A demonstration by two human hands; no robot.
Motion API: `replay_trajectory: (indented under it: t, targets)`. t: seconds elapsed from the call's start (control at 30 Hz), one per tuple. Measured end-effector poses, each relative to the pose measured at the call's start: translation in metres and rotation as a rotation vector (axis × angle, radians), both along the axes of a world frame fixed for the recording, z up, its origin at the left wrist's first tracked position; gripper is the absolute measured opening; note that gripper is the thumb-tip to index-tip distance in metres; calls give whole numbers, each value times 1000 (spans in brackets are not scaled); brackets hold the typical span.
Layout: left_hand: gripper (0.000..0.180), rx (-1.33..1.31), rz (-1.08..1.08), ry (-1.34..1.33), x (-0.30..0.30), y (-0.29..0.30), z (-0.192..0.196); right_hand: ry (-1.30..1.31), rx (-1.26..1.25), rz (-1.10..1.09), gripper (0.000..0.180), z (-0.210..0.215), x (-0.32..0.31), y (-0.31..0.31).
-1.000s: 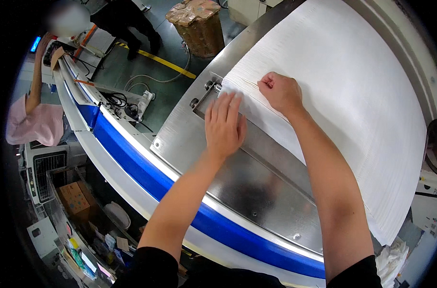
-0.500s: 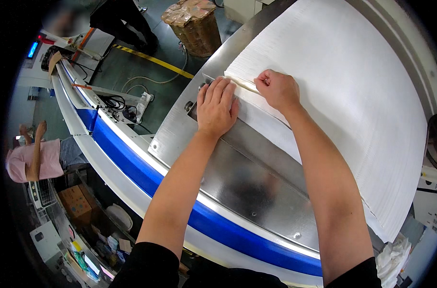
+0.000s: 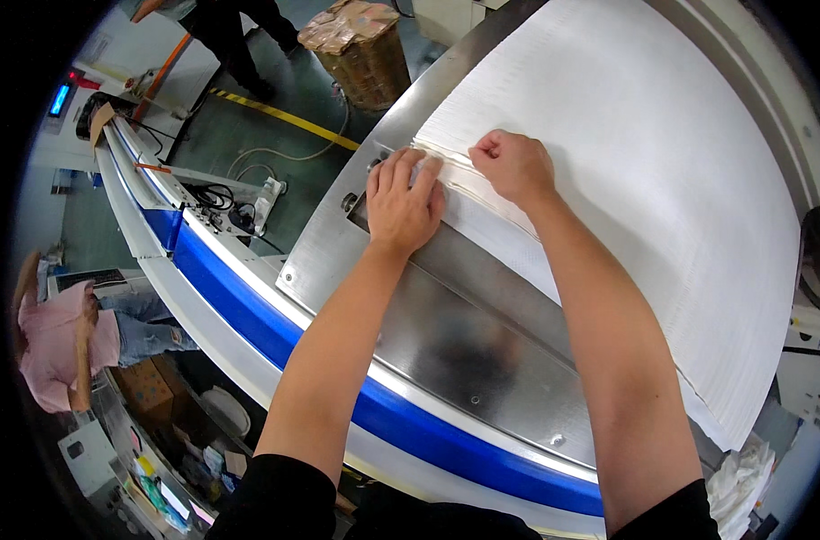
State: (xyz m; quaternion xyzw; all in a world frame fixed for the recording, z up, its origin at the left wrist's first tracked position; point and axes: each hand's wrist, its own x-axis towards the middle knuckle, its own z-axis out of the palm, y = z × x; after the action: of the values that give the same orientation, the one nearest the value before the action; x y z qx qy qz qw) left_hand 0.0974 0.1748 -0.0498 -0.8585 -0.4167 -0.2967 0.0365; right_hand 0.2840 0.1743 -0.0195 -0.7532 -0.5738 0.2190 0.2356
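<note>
A large stack of white sheets [image 3: 644, 198] lies on a metal machine table [image 3: 455, 351]. My left hand [image 3: 403, 200] rests flat at the stack's near left corner, fingers stretched out and a little apart. To its right, my right hand [image 3: 515, 168] is curled closed just above the sheets' edge, thumb and forefinger pressed together. What its fingers hold, if anything, is hidden. Between the hands, thin cream-coloured layers [image 3: 459, 165] lie loose and slightly lifted along the near edge of the stack.
A blue and white curved rail [image 3: 239, 288] runs along the table's front. A brown wrapped drum [image 3: 360, 54] stands on the floor beyond. One person in a pink shirt [image 3: 59, 346] is at the left; another in dark trousers [image 3: 234, 45] stands farther off. White crumpled bags [image 3: 738, 486] lie lower right.
My right hand has shifted slightly left, and the edge layers between my hands show more separation. My left hand has barely moved. The person in pink has turned and lowered an arm.
</note>
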Motion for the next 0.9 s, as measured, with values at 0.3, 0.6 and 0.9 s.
replay_trajectory:
  t: [0.3, 0.6, 0.9]
  targets:
    - [32, 25, -118, 217, -21, -3, 19, 81, 174, 99, 20, 12, -6, -54]
    - [53, -229, -240, 814, -1, 12, 76, -539, 84, -415, 33, 7, 121, -321]
    - [26, -200, -75, 1377, 55, 28, 45, -594, -318, -724, 59, 18, 326, -593]
